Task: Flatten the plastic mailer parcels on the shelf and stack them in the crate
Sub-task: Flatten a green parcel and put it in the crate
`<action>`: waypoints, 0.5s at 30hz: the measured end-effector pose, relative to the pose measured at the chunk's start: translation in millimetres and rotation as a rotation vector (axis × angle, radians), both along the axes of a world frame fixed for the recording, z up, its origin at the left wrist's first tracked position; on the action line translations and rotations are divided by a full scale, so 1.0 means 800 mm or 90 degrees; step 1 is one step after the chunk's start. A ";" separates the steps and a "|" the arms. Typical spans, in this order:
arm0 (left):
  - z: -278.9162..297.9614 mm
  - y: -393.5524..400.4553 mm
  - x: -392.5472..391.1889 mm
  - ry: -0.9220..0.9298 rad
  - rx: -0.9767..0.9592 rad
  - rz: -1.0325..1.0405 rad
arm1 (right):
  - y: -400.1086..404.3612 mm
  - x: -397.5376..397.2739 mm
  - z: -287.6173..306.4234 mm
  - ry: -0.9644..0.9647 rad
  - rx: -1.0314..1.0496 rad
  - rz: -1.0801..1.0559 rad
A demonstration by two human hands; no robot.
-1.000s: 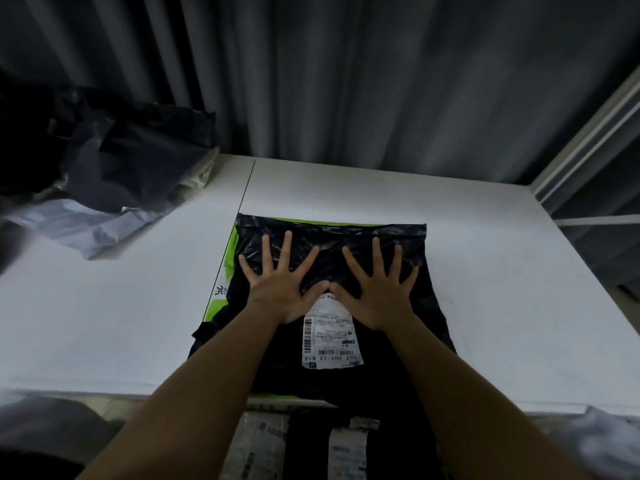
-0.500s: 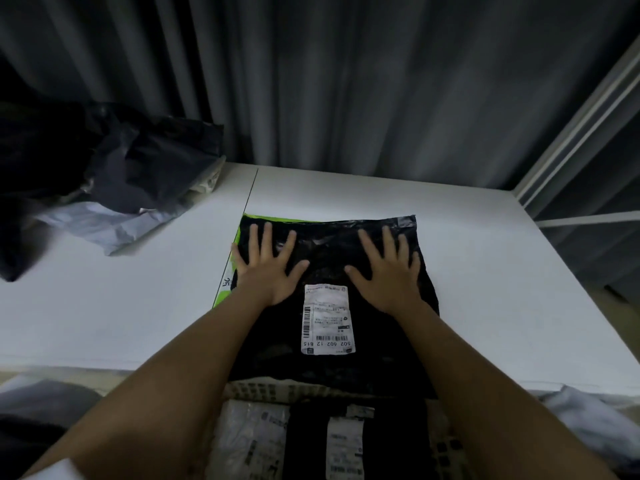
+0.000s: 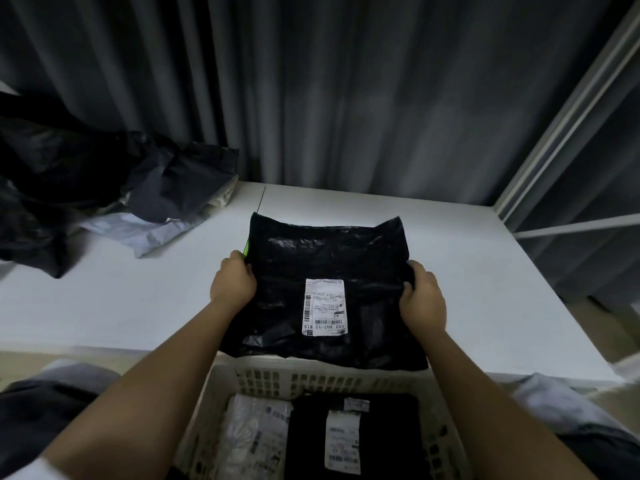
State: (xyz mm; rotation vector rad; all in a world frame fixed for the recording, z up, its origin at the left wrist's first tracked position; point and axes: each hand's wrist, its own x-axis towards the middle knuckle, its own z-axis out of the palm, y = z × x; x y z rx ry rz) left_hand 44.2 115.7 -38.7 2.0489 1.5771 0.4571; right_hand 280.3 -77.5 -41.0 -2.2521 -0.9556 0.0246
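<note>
Black mailer [image 3: 329, 271] on the white shelf [image 3: 138, 299], near edge over the crate [image 3: 277, 375]. Left hand [image 3: 232, 284] and right hand [image 3: 421, 299] curled around its sides. Probably soft, light, slippery; best gripped at the edges.

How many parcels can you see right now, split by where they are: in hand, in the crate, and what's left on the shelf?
In hand: 1, the black mailer, left hand and right hand gripping its sides.
In the crate: 2 visible, a white parcel and a black parcel.
On the shelf: a heap, too tangled to count.
Total countable: 3.
</note>
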 end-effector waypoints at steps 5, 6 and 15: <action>0.004 -0.006 0.005 0.062 0.061 0.024 | 0.023 0.010 0.009 -0.094 -0.110 -0.017; 0.002 -0.014 0.006 0.111 0.105 0.022 | 0.028 0.006 0.009 -0.148 -0.171 -0.030; -0.061 -0.062 0.026 0.306 0.067 -0.316 | 0.043 -0.071 -0.054 -0.145 -0.413 0.197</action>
